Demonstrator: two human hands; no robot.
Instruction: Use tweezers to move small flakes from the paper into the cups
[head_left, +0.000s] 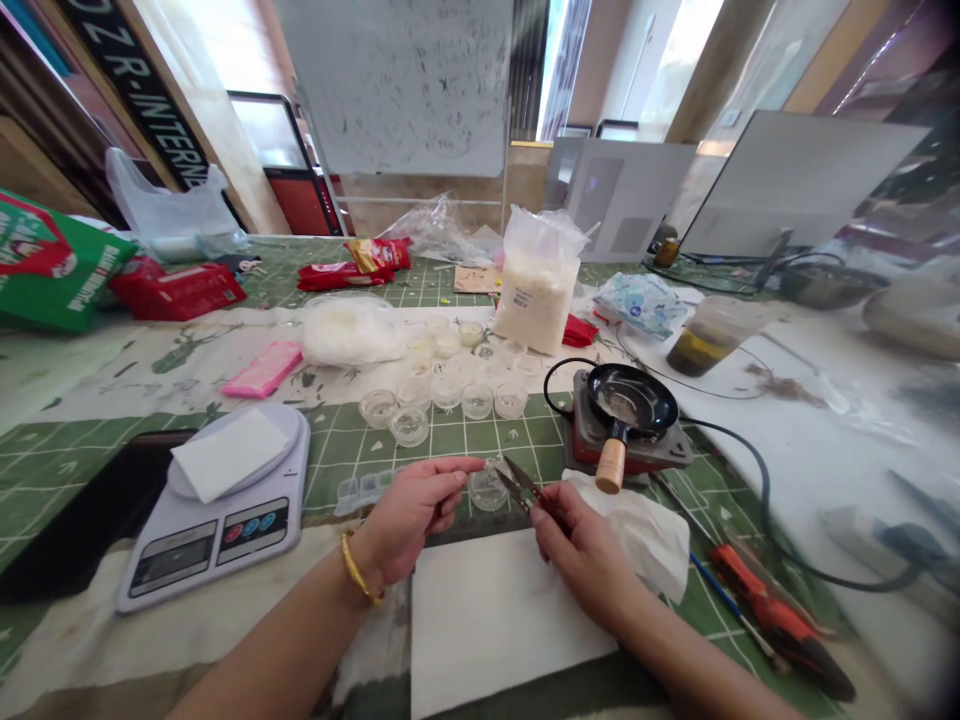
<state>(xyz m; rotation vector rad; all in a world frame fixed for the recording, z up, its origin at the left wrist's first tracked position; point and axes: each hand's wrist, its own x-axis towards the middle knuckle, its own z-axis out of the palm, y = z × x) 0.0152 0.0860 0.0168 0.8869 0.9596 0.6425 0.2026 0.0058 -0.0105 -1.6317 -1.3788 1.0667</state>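
My right hand (574, 530) is wrapped round small dark thread snips (524, 487), whose two blades point away to the left, spread apart. Just left of the blade tips is a clear round cup (488, 490) on the green gridded cloth. My left hand (416, 500), with a gold bracelet at the wrist, has its index finger stretched toward the cup's far rim. Its other fingers are curled, and I see nothing held in them. Whether the fingertip touches the cup is unclear. A white sheet (495, 620) lies between my forearms.
Several clear cups (409, 426) stand beyond my hands. At left is a kitchen scale (277, 520) bearing a white piece. On the right, a small black pan (649, 400) sits on a corded burner; crumpled tissue (652, 535) and an orange-handled tool (772, 600) lie nearer me.
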